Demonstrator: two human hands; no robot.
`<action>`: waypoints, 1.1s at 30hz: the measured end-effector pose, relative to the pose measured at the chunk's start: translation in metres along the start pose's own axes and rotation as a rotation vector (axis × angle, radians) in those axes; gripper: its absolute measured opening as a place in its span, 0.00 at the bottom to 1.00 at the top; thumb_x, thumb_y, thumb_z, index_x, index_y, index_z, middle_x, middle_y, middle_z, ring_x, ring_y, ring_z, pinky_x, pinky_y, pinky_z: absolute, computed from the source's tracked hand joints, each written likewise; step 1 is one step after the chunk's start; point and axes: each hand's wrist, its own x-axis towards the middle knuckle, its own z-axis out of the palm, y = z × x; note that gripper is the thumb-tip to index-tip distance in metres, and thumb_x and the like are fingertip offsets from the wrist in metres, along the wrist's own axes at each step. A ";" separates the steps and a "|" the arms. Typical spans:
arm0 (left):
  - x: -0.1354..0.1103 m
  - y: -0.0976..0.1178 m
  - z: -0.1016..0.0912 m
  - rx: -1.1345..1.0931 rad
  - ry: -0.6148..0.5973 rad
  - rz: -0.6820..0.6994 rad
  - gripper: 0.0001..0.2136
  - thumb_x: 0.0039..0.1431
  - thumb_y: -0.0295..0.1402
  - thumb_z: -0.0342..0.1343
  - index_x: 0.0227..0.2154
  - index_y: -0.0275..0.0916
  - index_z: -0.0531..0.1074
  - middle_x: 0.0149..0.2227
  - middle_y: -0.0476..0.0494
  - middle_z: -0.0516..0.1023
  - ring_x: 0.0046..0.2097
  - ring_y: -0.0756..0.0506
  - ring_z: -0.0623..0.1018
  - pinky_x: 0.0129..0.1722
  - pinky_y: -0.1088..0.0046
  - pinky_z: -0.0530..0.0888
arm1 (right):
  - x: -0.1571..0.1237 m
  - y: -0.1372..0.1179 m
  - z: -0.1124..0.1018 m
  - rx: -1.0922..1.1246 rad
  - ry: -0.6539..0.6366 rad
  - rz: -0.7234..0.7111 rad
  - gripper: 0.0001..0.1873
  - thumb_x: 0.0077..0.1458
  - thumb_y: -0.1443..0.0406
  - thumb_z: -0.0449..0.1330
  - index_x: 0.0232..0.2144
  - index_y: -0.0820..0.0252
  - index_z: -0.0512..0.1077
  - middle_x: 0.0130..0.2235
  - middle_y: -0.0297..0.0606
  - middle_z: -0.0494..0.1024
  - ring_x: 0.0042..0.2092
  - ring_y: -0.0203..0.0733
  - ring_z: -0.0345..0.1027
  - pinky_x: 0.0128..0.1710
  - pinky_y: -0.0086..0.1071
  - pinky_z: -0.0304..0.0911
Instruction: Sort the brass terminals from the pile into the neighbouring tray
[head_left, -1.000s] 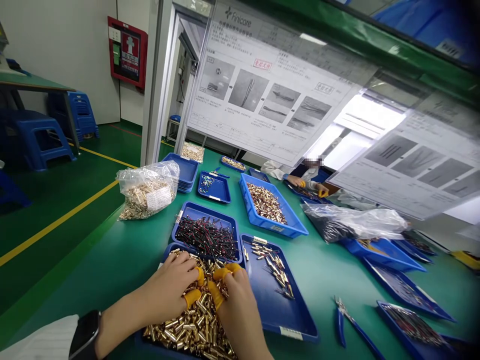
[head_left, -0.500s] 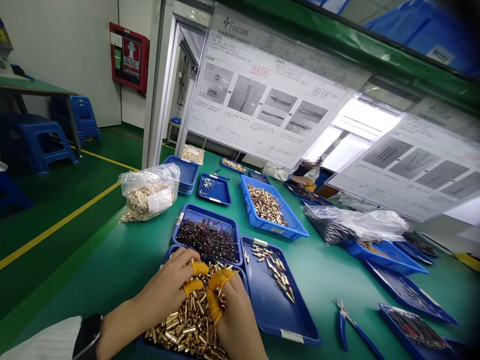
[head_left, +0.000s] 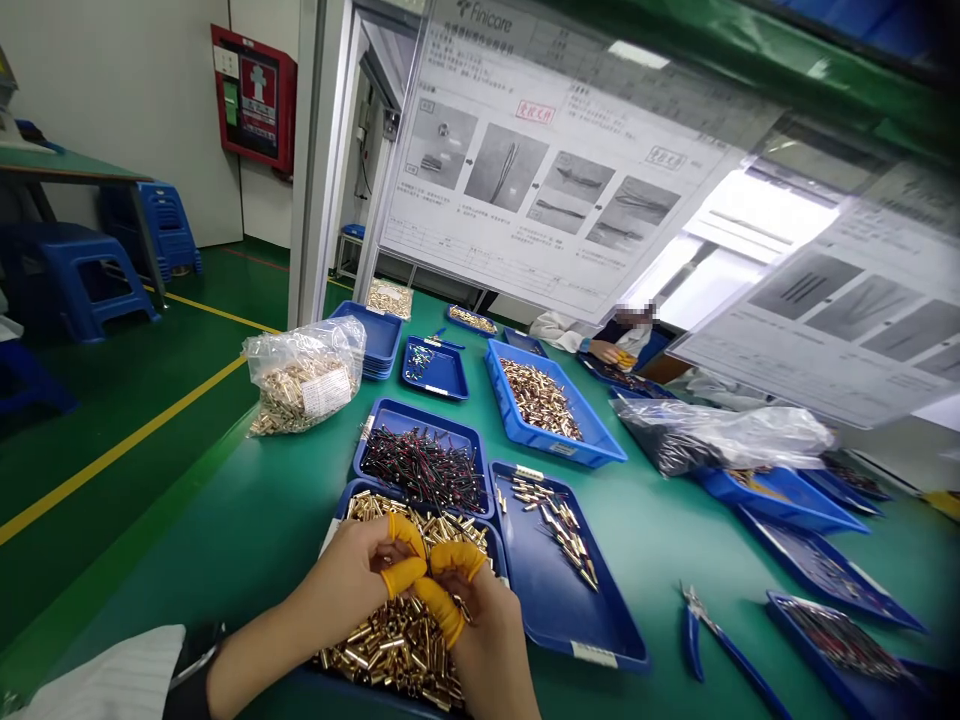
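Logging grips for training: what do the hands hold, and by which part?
Cannot be told: the left hand and right hand meet over brass tubes, yellow finger cots hiding anything.

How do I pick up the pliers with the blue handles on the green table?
Hold the pliers by their blue handles, reaching straight down from above. They lie flat on the green table, handles spread apart, so your fingers can probably wrap around them. Stay away from the pointy metal head.

Yellow finger cots (head_left: 406, 573) stand out above gold brass pins (head_left: 397, 650) in a blue tray (head_left: 343, 510) at six o'clock, with red-and-black wires (head_left: 421, 468) at twelve o'clock on the green table (head_left: 225, 560).
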 end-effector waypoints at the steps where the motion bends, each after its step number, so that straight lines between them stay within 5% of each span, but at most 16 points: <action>1: 0.000 0.001 0.000 0.020 0.001 0.010 0.03 0.50 0.29 0.54 0.28 0.37 0.71 0.28 0.49 0.75 0.34 0.46 0.74 0.33 0.72 0.72 | 0.000 -0.001 0.000 0.000 0.008 0.009 0.14 0.46 0.54 0.62 0.28 0.59 0.72 0.28 0.39 0.74 0.29 0.42 0.68 0.28 0.32 0.64; 8: -0.002 0.008 -0.001 0.217 0.020 0.148 0.05 0.53 0.25 0.50 0.27 0.38 0.71 0.30 0.48 0.72 0.34 0.47 0.72 0.32 0.75 0.70 | 0.001 -0.016 -0.004 0.169 -0.106 0.128 0.14 0.49 0.55 0.60 0.23 0.60 0.69 0.17 0.29 0.68 0.20 0.34 0.61 0.24 0.28 0.58; 13: -0.002 0.014 -0.019 0.468 0.000 0.105 0.06 0.56 0.25 0.48 0.32 0.40 0.69 0.36 0.47 0.70 0.40 0.45 0.69 0.40 0.68 0.67 | 0.003 -0.009 -0.011 0.278 0.011 0.195 0.15 0.41 0.55 0.66 0.25 0.60 0.70 0.22 0.29 0.66 0.22 0.32 0.58 0.21 0.25 0.55; 18: -0.003 0.012 -0.020 0.762 -0.213 0.130 0.08 0.53 0.21 0.50 0.31 0.40 0.69 0.39 0.46 0.70 0.45 0.42 0.66 0.45 0.64 0.64 | 0.003 -0.002 -0.016 0.151 0.066 0.142 0.18 0.41 0.54 0.65 0.32 0.60 0.72 0.24 0.33 0.70 0.27 0.38 0.63 0.28 0.29 0.59; 24: 0.002 -0.003 0.002 1.022 -0.175 0.178 0.15 0.42 0.11 0.45 0.27 0.37 0.67 0.37 0.43 0.71 0.42 0.41 0.66 0.42 0.65 0.66 | 0.000 -0.005 -0.018 -0.126 -0.067 0.017 0.09 0.51 0.60 0.59 0.27 0.61 0.70 0.25 0.36 0.71 0.28 0.40 0.64 0.28 0.30 0.61; 29: 0.006 -0.004 0.004 0.905 -0.114 0.188 0.15 0.40 0.11 0.42 0.23 0.38 0.64 0.32 0.45 0.70 0.38 0.44 0.67 0.36 0.71 0.66 | 0.000 -0.001 -0.023 -0.277 -0.075 -0.104 0.11 0.55 0.62 0.53 0.26 0.62 0.68 0.25 0.37 0.73 0.27 0.39 0.66 0.27 0.26 0.61; 33: 0.004 0.003 0.001 0.560 0.065 0.085 0.10 0.51 0.19 0.43 0.23 0.37 0.66 0.28 0.48 0.68 0.33 0.46 0.68 0.32 0.73 0.64 | -0.002 0.003 -0.026 -0.383 -0.071 -0.165 0.12 0.57 0.63 0.49 0.23 0.60 0.64 0.20 0.34 0.71 0.21 0.36 0.64 0.20 0.24 0.56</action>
